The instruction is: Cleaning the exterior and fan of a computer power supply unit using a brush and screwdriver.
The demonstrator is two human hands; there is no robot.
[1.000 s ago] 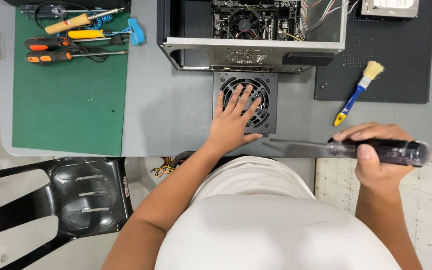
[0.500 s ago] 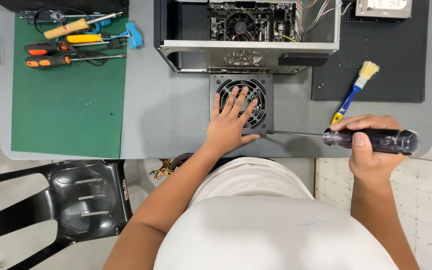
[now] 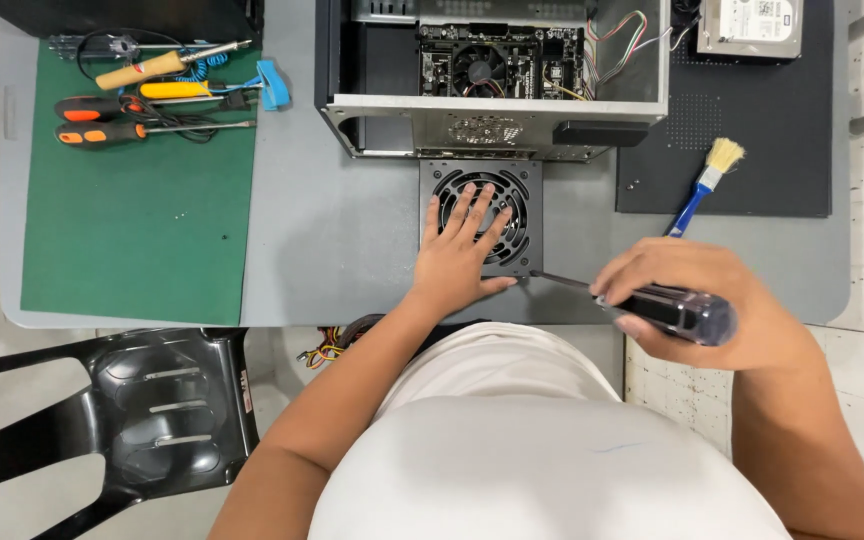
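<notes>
Left hand (image 3: pixel 457 262) fingers (image 3: pixel 472 210) cover part of the power supply fan grille (image 3: pixel 510 205). Right hand (image 3: pixel 712 300) fingers hide the screwdriver (image 3: pixel 677 310) grip's middle; tip contact beside the left thumb is too small to confirm. Hard drive (image 3: pixel 750 27) is cut off by the top edge.

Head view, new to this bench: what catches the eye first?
The left hand pressed flat on a black fan unit at table centre, while the right hand angles a dark-handled screwdriver at its near corner. Behind stands an open computer case.
</notes>
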